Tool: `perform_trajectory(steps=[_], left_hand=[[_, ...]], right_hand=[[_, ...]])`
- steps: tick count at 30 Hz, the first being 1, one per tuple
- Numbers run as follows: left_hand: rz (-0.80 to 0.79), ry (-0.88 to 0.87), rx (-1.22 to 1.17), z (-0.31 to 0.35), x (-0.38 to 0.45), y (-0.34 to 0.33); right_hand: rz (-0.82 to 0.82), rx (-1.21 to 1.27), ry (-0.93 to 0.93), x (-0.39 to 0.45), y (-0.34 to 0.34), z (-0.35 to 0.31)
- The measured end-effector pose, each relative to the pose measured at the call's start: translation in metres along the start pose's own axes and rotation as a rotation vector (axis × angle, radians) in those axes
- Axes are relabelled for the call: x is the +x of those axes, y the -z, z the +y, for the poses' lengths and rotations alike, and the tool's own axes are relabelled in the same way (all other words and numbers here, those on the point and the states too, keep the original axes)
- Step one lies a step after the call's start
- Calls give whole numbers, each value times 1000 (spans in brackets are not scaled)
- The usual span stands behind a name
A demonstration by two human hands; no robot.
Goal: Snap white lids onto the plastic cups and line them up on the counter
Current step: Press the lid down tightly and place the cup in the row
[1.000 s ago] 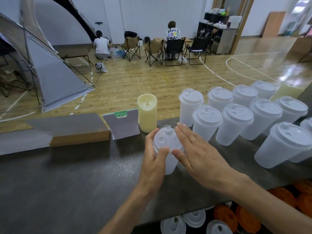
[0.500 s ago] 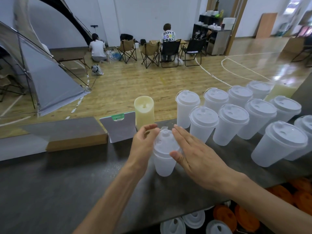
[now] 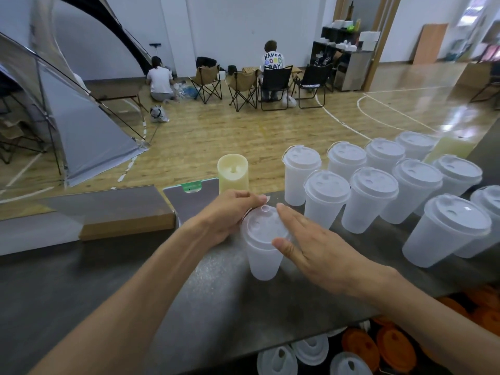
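My left hand point(image 3: 228, 212) pinches the lid point(image 3: 263, 227) rim; my right hand point(image 3: 311, 244) lies spread against it. The cup point(image 3: 263, 259) looks light and thin, so I'd press the rim, never squeeze the wall.

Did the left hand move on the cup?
Yes. The left hand slid from the cup's near side round to its far-left rim, toward the yellow candle.

An indoor sports hall turned event or camping-display space, shown by the wooden floor point(image 3: 243, 136) with painted court lines point(image 3: 378, 123). Far across it, folding camp chairs point(image 3: 273, 85) near a white wall, a grey tent point(image 3: 81, 131) at left, storage shelves point(image 3: 341, 60) at far right. Near, a dark serving counter point(image 3: 108, 280) with rows of lidded plastic cups point(image 3: 370, 196), like a drinks stall.
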State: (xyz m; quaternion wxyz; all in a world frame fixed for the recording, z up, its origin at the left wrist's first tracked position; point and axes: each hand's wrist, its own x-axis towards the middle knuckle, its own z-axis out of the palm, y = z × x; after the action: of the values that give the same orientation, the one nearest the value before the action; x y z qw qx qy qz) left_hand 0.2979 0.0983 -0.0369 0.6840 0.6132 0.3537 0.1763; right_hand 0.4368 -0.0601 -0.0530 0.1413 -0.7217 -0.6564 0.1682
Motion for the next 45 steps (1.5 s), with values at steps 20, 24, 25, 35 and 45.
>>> perform_trajectory(steps=[20, 24, 25, 35, 45], left_hand=[[-29, 85, 68, 23, -6, -3], [-42, 118, 11, 21, -5, -4], [-45, 112, 2, 19, -6, -4], [11, 15, 37, 5, -18, -6], [-73, -363, 577, -25, -73, 7]], right_hand=[[51, 7, 10, 0, -3, 2], [40, 4, 10, 0, 0, 0], [37, 5, 9, -1, 0, -1], [-10, 5, -2, -3, 9, -8], [7, -132, 41, -4, 31, -17]])
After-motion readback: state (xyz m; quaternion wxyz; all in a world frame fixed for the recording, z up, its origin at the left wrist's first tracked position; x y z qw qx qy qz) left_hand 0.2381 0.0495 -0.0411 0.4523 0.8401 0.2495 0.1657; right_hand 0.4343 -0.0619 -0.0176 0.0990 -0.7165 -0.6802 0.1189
